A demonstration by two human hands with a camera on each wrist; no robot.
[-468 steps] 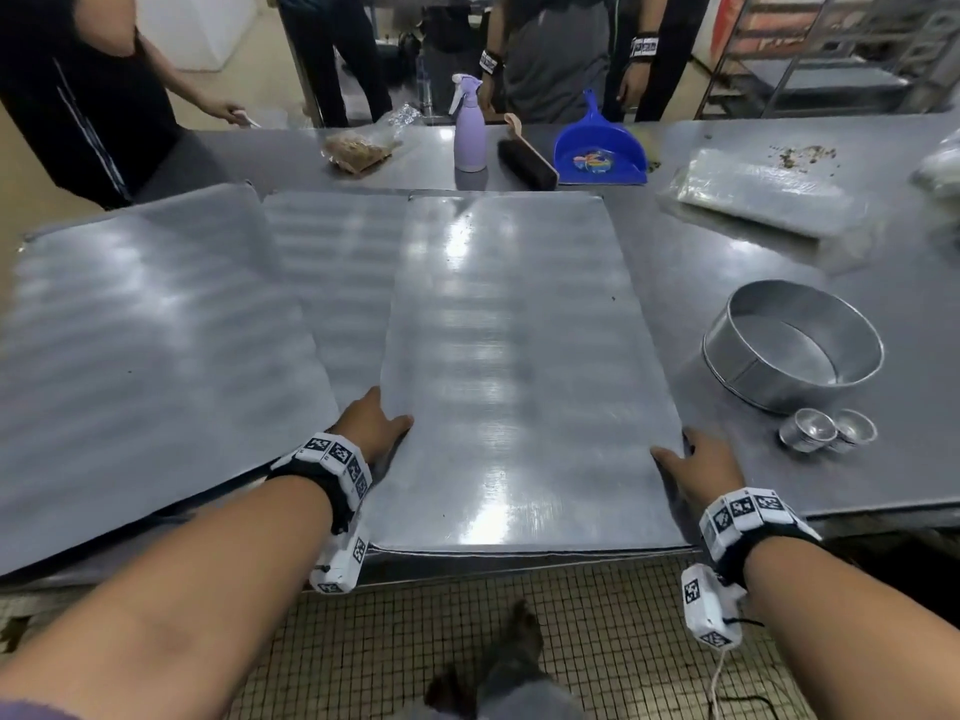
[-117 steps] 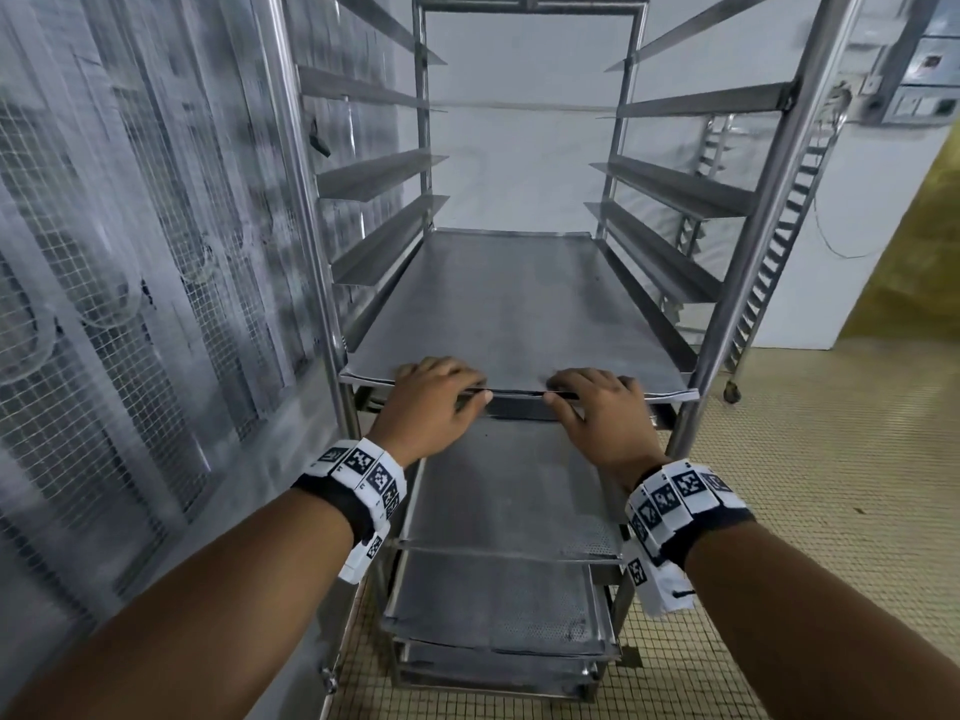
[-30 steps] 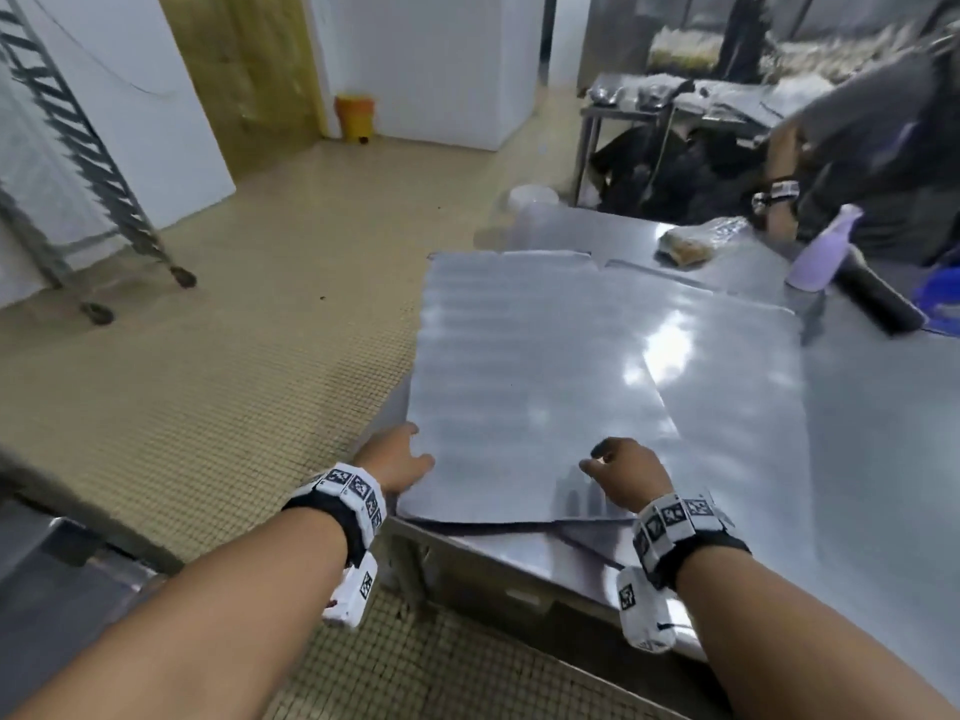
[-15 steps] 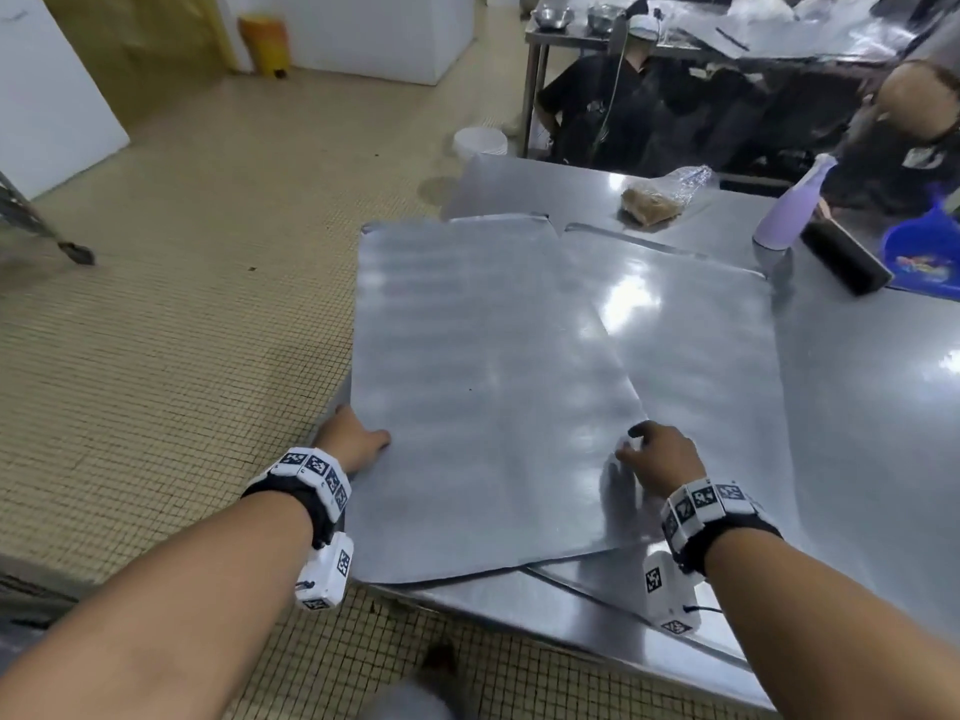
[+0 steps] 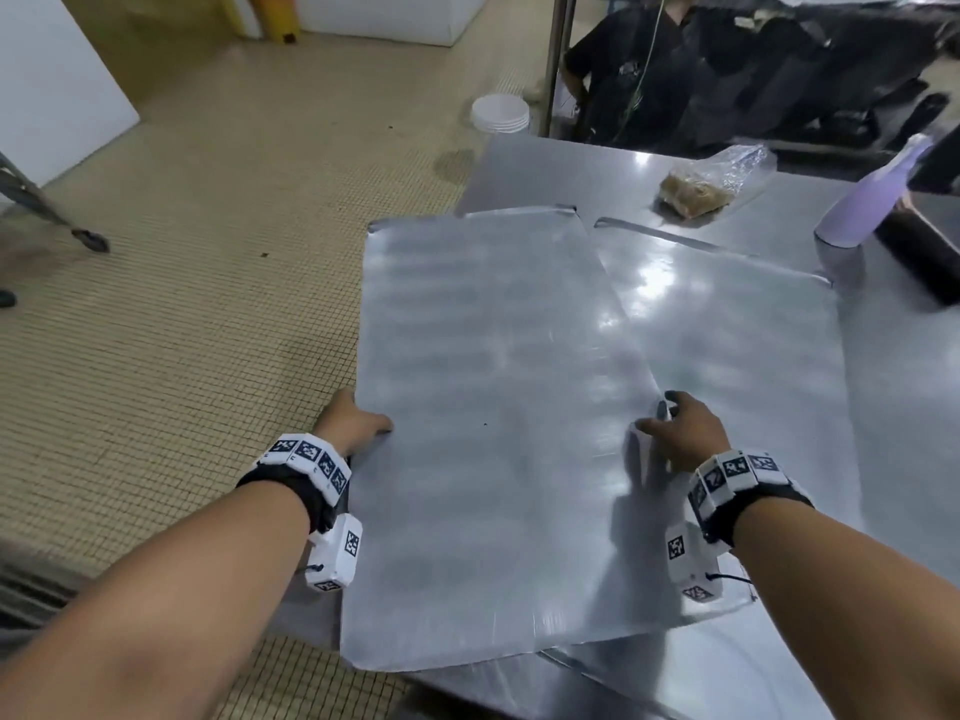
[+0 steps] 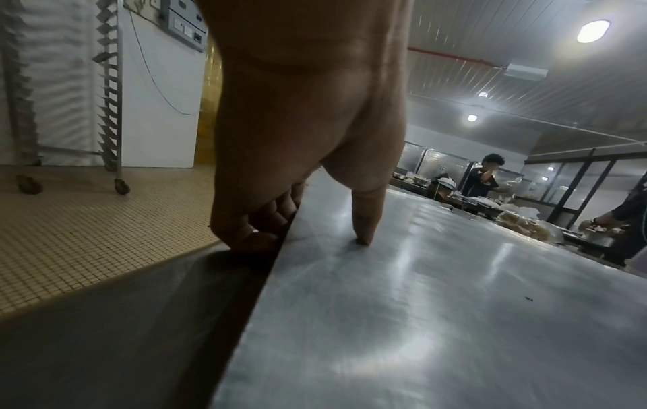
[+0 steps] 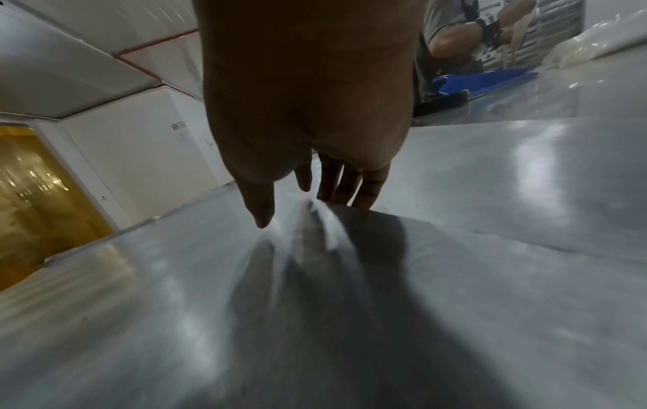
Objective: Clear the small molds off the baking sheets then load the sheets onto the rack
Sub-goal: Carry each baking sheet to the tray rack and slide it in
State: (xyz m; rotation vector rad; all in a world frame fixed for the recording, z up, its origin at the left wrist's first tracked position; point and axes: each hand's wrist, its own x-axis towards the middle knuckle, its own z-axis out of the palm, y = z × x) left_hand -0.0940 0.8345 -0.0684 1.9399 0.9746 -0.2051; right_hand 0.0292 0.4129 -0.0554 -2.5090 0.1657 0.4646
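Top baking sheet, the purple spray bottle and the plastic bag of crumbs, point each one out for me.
top baking sheet point(image 5: 493, 433), head view, bare middle of its surface
purple spray bottle point(image 5: 862, 205), head view, its body
plastic bag of crumbs point(image 5: 696, 192), head view, the brown contents

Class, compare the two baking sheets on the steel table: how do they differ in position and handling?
The left sheet lies on top, overlapping the right sheet. The left hand and right hand grip the left sheet's edges; the right sheet is untouched. Both are bare, flat metal.
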